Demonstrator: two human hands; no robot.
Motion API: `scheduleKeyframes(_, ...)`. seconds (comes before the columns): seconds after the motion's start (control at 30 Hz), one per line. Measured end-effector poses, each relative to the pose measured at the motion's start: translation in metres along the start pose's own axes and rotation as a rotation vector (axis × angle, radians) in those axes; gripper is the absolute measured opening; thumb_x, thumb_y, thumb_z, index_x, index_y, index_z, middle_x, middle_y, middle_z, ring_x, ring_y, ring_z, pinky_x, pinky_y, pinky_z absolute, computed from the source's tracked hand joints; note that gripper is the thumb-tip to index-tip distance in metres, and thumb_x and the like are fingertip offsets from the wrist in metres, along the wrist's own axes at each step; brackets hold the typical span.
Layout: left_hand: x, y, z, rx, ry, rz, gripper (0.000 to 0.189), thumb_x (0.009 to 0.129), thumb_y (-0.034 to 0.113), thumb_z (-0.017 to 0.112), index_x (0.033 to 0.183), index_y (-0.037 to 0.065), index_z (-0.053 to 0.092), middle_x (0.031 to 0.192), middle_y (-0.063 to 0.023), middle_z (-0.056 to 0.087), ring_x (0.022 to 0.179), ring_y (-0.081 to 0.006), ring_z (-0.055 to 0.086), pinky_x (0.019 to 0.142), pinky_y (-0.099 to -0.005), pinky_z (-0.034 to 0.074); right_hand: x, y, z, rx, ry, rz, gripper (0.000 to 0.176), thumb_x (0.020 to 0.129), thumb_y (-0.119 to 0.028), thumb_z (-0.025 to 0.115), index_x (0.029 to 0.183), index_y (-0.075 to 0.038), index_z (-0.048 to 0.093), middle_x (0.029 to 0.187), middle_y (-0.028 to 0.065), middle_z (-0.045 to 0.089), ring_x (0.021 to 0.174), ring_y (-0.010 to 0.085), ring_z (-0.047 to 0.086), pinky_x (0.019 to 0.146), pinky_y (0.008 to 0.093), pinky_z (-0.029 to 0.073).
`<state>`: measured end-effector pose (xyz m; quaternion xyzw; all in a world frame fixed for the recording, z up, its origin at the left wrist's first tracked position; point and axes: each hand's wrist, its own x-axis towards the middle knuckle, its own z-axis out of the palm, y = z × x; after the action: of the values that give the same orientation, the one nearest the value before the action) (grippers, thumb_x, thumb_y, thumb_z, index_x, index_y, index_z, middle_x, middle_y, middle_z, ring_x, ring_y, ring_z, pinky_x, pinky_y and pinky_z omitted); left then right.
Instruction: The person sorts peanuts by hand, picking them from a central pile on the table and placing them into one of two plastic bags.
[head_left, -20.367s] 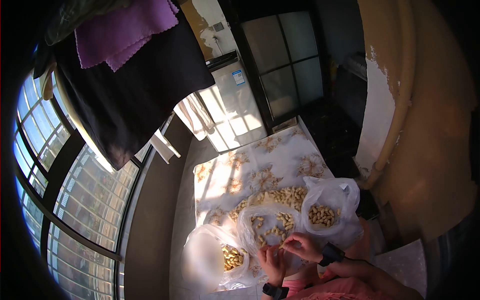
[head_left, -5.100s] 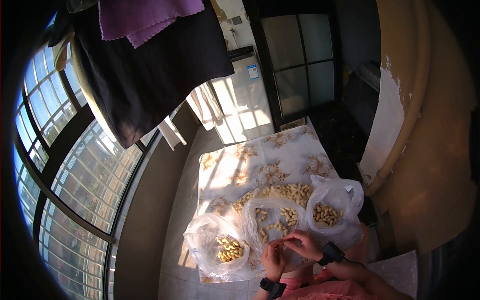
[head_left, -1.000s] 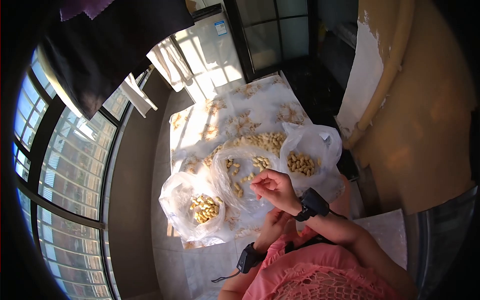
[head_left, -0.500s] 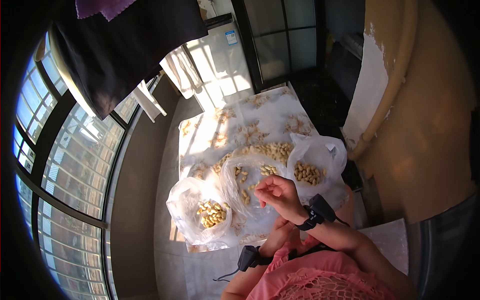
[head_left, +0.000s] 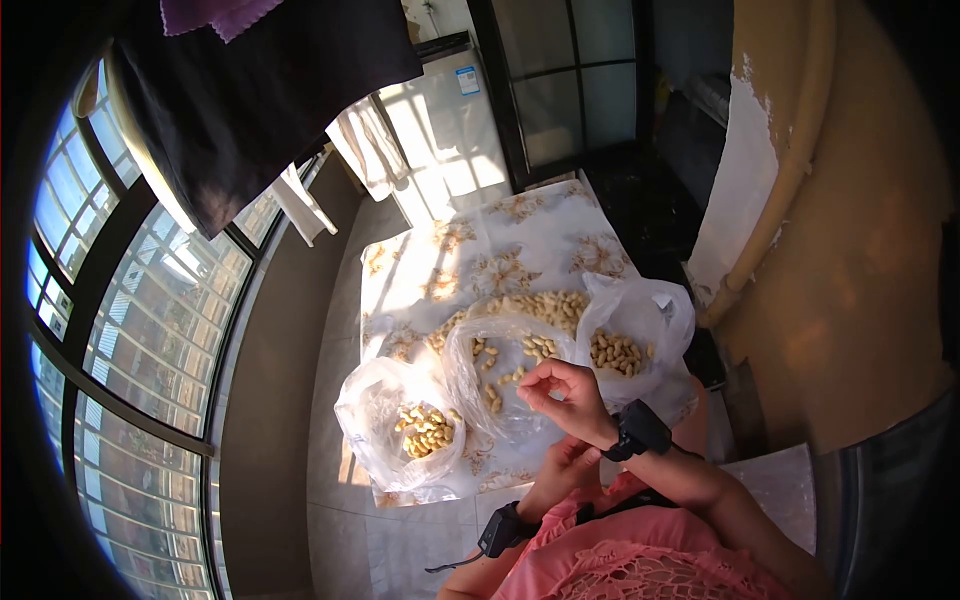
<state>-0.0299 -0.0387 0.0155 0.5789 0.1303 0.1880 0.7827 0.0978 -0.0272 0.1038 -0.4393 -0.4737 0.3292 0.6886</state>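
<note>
My right hand point(head_left: 566, 397), a black device strapped to its wrist, hovers over the near edge of the middle plastic bag point(head_left: 462, 385); its fingers are curled together, and what they hold, if anything, cannot be made out. Just below that wrist is my left hand point(head_left: 568, 468), fingers pressed together, their contents hidden. Peanuts lie in the left plastic bag point(head_left: 358, 432), the middle one and the right plastic bag point(head_left: 668, 325). Behind the bags a heap of peanuts point(head_left: 540, 303) rests on the flowered tablecloth point(head_left: 490, 235).
Dark clothing point(head_left: 260, 90) hangs at the upper left, beside barred windows point(head_left: 165, 320). A white appliance point(head_left: 455, 130) stands behind the table. On the right, a pipe point(head_left: 790, 190) runs down the brown wall point(head_left: 870, 270).
My right hand has shifted slightly right and down, its fingers still curled. My left hand stays close to the right wrist. The view has moved slightly.
</note>
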Motion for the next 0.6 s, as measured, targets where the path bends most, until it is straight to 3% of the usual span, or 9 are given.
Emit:
scheduleKeyframes(0.17,-0.002,0.001,-0.001,0.066,-0.024,-0.084,0.031,0.100,0.017,0.063,0.122,-0.005,0.060,0.113,-0.0073,0.069,0.104,-0.0134,0.062,0.094,-0.0300,0.048,0.001,-0.002,0.000,-0.287,-0.059,-0.111,0.012,0.087,-0.009,0.074,0.096,-0.003,0.068,0.084,0.0038,0.069,0.074,0.0111,0.066,0.068,0.0252,0.052)
scheduleKeyframes(0.23,0.000,0.000,-0.001,0.105,-0.025,-0.068,0.029,0.099,0.022,0.064,0.114,-0.004,0.063,0.102,-0.0048,0.070,0.093,-0.0101,0.061,0.083,-0.0286,0.049,0.001,0.001,-0.001,-0.304,-0.058,-0.099,0.011,0.087,-0.008,0.074,0.095,-0.004,0.069,0.084,0.0032,0.069,0.075,0.0105,0.066,0.069,0.0253,0.052)
scheduleKeyframes(0.43,0.003,-0.015,-0.006,0.283,0.021,-0.011,0.026,0.098,0.020,0.065,0.112,-0.002,0.065,0.093,-0.0026,0.069,0.084,-0.0092,0.059,0.077,-0.0284,0.050,0.000,0.020,-0.005,-0.322,0.004,-0.042,0.010,0.086,-0.005,0.072,0.095,-0.004,0.069,0.083,0.0026,0.068,0.075,0.0102,0.065,0.070,0.0252,0.052)
scheduleKeyframes(0.6,0.004,-0.016,-0.004,0.199,0.062,-0.025,0.024,0.096,0.018,0.067,0.109,-0.002,0.066,0.089,-0.0009,0.068,0.081,-0.0076,0.057,0.074,-0.0277,0.049,0.001,0.026,-0.006,-0.346,-0.009,-0.046,0.011,0.085,-0.003,0.071,0.096,-0.003,0.068,0.081,0.0028,0.067,0.074,0.0102,0.065,0.069,0.0254,0.052)
